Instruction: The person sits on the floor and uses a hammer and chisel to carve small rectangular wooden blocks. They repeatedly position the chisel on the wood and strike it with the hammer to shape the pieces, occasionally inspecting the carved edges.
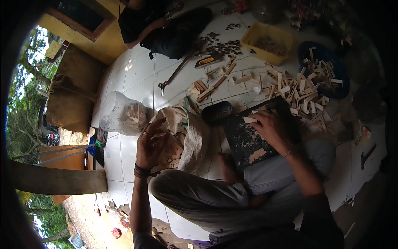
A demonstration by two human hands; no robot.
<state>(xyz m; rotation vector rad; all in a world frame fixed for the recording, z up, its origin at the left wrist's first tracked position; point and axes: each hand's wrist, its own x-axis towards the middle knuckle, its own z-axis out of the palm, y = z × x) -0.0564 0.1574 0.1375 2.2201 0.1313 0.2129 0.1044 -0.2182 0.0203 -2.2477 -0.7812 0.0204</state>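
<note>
The white tiled floor [137,74] carries everything here, and the person sits on it with the legs crossed. On the right side a wide heap of pale wooden sticks [300,93] spreads over the tiles and partly into a dark blue basin [340,89], and a yellow tray [268,41] stands behind the heap. A dark flat board [244,141] rests on the person's knee, with light scratches and chips on its face. Left of the board is an open cloth sack [192,137] filled with small wooden pieces, and next to it a clear plastic bag [122,113]. Another person in dark clothes sits at the top of the view. The left hand [151,145] is over the mouth of the sack, its grip half open with the fingers curled; perhaps it holds some pieces, but I cannot tell. The right hand [271,126] lies on the board, its grip closed on a small pale wooden stick [250,120] at the board's upper edge.
</note>
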